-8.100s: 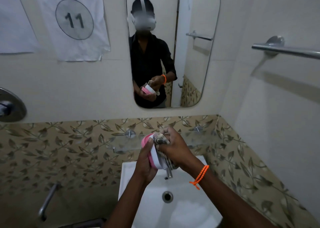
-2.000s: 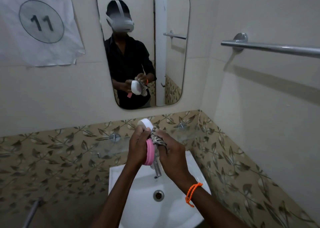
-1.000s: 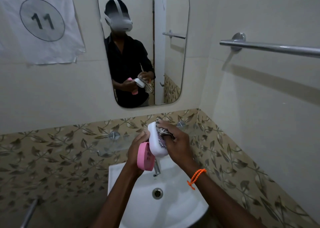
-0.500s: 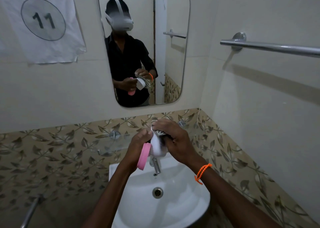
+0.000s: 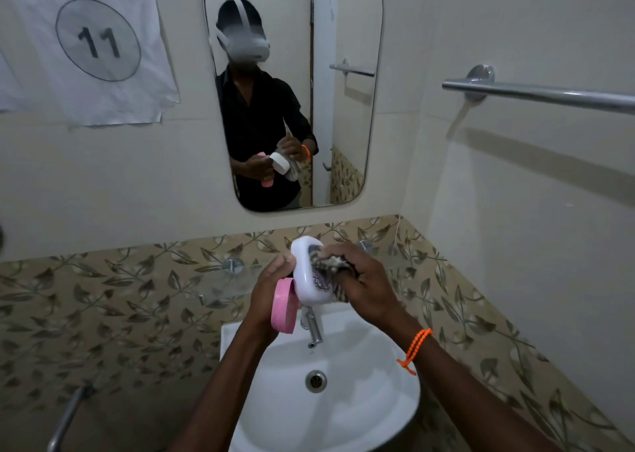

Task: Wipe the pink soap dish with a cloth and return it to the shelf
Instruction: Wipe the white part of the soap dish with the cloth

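The soap dish is in two parts, a pink base (image 5: 283,310) and a white lid (image 5: 307,274), both held on edge above the basin. My left hand (image 5: 266,297) grips both parts, thumb on the lid's rim. My right hand (image 5: 364,285) presses a striped cloth (image 5: 330,266) against the lid's inner face. The glass shelf (image 5: 223,283) is on the wall behind my hands, partly hidden by them.
A white wash basin (image 5: 378,400) with a chrome tap (image 5: 312,328) sits right below my hands. A mirror (image 5: 292,91) hangs above the shelf. A towel rail (image 5: 536,92) runs along the right wall. A metal pipe (image 5: 67,417) is at the lower left.
The white lid has swung open away from the pink base and faces me more. My right hand has moved the cloth over the lid's inner face. Both hands stay above the basin.
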